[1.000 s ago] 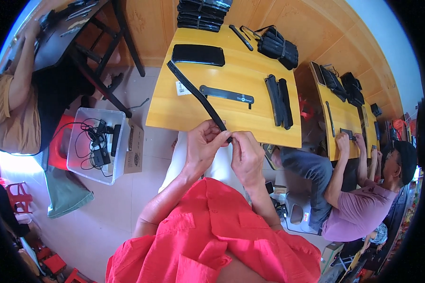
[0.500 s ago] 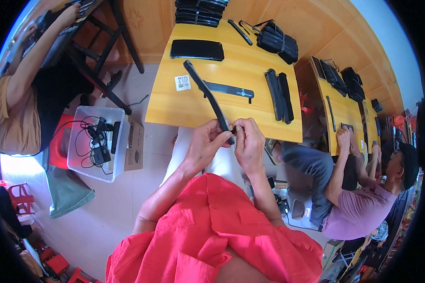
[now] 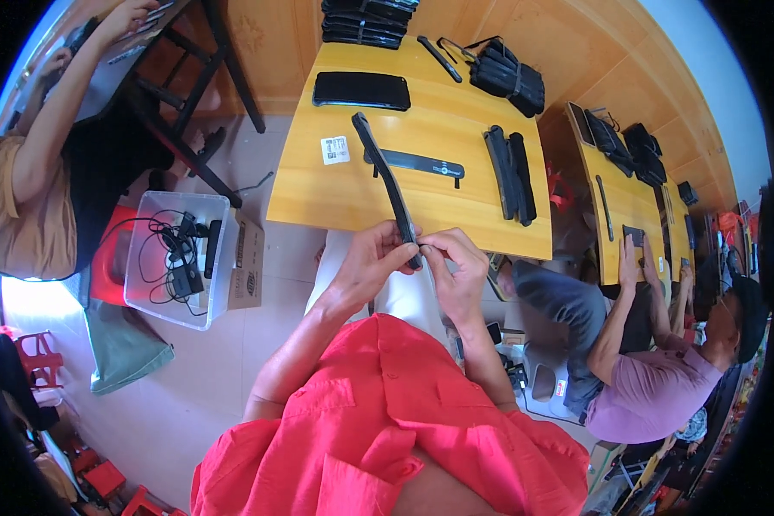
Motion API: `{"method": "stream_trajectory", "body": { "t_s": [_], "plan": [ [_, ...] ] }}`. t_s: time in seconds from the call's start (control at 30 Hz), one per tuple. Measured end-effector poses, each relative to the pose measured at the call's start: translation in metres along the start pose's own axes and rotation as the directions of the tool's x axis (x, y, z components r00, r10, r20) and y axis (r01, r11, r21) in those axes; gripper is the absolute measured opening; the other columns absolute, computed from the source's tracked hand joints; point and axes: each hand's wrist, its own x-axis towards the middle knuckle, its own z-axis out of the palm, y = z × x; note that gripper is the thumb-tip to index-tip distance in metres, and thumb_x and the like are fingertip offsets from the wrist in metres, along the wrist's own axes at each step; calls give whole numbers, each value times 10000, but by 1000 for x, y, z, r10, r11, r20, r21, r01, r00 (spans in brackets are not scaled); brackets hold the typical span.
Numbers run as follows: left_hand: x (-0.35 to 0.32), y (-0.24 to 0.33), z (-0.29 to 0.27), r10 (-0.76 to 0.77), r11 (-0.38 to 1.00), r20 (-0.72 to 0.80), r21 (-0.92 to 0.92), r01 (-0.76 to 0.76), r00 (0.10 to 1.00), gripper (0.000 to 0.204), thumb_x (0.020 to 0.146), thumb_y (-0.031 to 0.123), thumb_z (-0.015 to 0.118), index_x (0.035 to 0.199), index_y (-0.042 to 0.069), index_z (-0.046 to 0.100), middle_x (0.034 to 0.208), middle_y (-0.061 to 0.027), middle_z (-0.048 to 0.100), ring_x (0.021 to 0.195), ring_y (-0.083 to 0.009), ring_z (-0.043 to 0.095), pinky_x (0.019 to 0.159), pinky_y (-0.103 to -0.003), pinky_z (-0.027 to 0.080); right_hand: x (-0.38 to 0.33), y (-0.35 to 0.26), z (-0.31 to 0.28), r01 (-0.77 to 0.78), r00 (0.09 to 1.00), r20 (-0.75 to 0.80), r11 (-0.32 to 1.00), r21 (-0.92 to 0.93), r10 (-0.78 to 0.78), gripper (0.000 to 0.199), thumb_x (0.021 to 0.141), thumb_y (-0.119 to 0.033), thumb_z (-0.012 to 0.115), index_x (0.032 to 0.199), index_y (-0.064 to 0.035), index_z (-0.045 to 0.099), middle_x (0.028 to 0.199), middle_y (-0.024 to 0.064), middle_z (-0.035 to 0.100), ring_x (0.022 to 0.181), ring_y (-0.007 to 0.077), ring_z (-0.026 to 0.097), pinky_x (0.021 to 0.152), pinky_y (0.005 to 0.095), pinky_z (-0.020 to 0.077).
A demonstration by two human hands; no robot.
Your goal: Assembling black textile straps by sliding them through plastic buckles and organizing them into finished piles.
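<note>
My left hand [image 3: 371, 263] is closed round the near end of a long, slightly bent black strip [image 3: 382, 172]. Its far end slants up over the table. At that near end, the thumb and fingertips of my right hand [image 3: 457, 268] pinch the strip's edge; whatever small part lies between them is hidden. Beyond the strip, a flat dark band [image 3: 421, 163] with small tabs lies on the yellow table [image 3: 318, 193], partly covered by the held strip. A white printed label [image 3: 335, 150] is to its left.
A black flat rectangular object [image 3: 361, 91] lies farther back. Several dark strips [image 3: 509, 176] rest at the right, behind them a tied black bundle [image 3: 507, 77] and a stack [image 3: 368, 22]. A clear bin [image 3: 176, 310] of cables stands left. Co-workers sit on both sides.
The strip has turned more upright, its far end moving a little right. My right fingers have shifted on its near end. The right-hand co-worker's hands have flattened over a dark piece.
</note>
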Motion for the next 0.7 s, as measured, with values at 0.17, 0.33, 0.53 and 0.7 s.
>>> {"method": "stream_trajectory", "body": {
  "t_s": [0.17,0.33,0.53,0.7],
  "plan": [
    [-18,13,-5,-259,966,303,59,253,917,244,848,119,593,1034,-34,554,838,-53,595,746,-98,570,664,-221,461,15,18,-37,-70,979,-200,991,-118,46,44,801,8,586,820,14,625,706,85,573,638,144,573,575,246,445],
    [-36,-4,-30,-401,906,507,346,246,763,286,856,208,609,1011,-24,548,764,-7,514,712,-81,446,643,-226,388,53,42,-104,-88,944,-326,915,-394,-50,54,818,-17,578,842,13,617,704,69,552,611,136,558,559,248,445],
    [-34,3,-45,-416,887,574,427,176,705,331,862,277,608,1005,-13,539,767,-3,503,707,-86,432,632,-240,381,96,65,-165,-120,869,-463,831,-544,-177,87,839,-68,579,878,-7,628,715,90,577,581,162,590,551,276,450],
    [-34,17,-55,-388,903,638,409,134,665,287,878,243,580,1013,-7,534,791,-14,528,743,-80,463,666,-228,413,126,88,-216,-206,642,-724,853,-480,-253,113,849,-72,588,907,10,640,774,56,618,645,115,605,567,231,485]
  ]
}}
